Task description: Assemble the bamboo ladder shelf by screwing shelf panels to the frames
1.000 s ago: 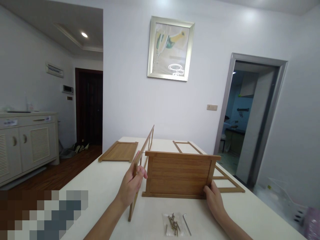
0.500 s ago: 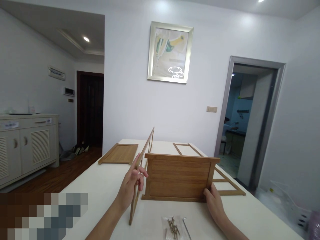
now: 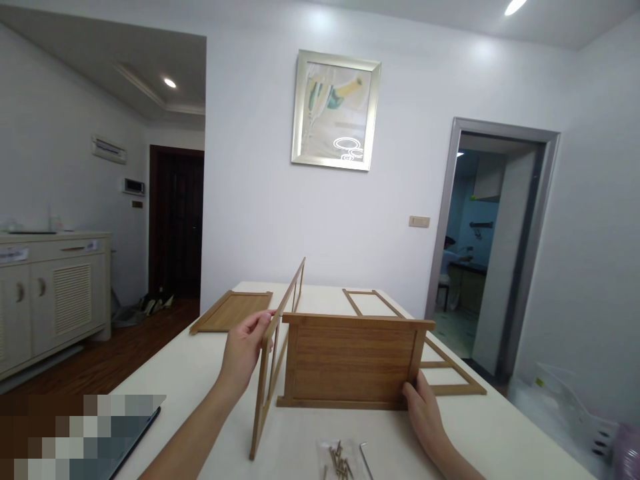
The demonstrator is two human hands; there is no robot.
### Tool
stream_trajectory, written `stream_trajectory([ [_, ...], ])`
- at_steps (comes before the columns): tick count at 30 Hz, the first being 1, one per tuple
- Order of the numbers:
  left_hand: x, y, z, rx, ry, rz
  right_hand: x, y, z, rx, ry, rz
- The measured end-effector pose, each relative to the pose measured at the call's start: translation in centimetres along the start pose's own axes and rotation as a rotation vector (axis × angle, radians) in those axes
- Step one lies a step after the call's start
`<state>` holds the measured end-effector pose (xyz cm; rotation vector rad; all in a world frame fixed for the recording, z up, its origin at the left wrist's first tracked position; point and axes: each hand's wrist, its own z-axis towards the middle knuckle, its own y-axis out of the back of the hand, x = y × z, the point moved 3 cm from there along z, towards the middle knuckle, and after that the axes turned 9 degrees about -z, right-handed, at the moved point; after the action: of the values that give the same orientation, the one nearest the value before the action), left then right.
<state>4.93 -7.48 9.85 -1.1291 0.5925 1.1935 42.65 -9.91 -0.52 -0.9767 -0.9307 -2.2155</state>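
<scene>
My left hand [image 3: 245, 347] grips the upper rail of a slatted wooden frame [image 3: 259, 400], which stands on edge and runs away from me. Just right of it, a solid wooden panel [image 3: 350, 357] stands upright on its long side, its left end close to the frame; whether they touch I cannot tell. My right hand [image 3: 425, 407] is closed around the panel's lower right end, thumb on the near face. In front of the panel lie a clear bag of screws [image 3: 339, 460] and a bent hex key [image 3: 366, 460].
Another wooden panel [image 3: 235, 312] lies flat at the white table's [image 3: 165, 373] left. To the right lie an open wooden frame [image 3: 373, 304] and a further frame [image 3: 453, 387]. A dark-edged flat object [image 3: 143, 437] is at the lower left. Beyond the doorway is a person [image 3: 447, 257].
My left hand has shifted its hold from spread fingers around the frame to a grip on its upper rail. My right hand keeps its hold. The view has shifted slightly.
</scene>
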Motion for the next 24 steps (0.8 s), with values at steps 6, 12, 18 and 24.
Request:
stream_trajectory([
  [6,0.0,0.3,1.3,-0.037,-0.068,0.113,0.0,0.0,0.0,0.000,-0.002,0.022],
  [12,0.1,0.3,1.2,-0.023,-0.046,0.029,-0.1,0.0,0.0,0.005,-0.002,-0.028],
  [18,-0.3,0.1,0.9,-0.020,-0.139,0.016,-0.7,-0.2,0.3,0.007,0.037,-0.031],
  [24,-0.9,-0.2,0.2,-0.031,-0.097,-0.023,-1.2,-0.3,0.5,0.016,0.021,-0.065],
])
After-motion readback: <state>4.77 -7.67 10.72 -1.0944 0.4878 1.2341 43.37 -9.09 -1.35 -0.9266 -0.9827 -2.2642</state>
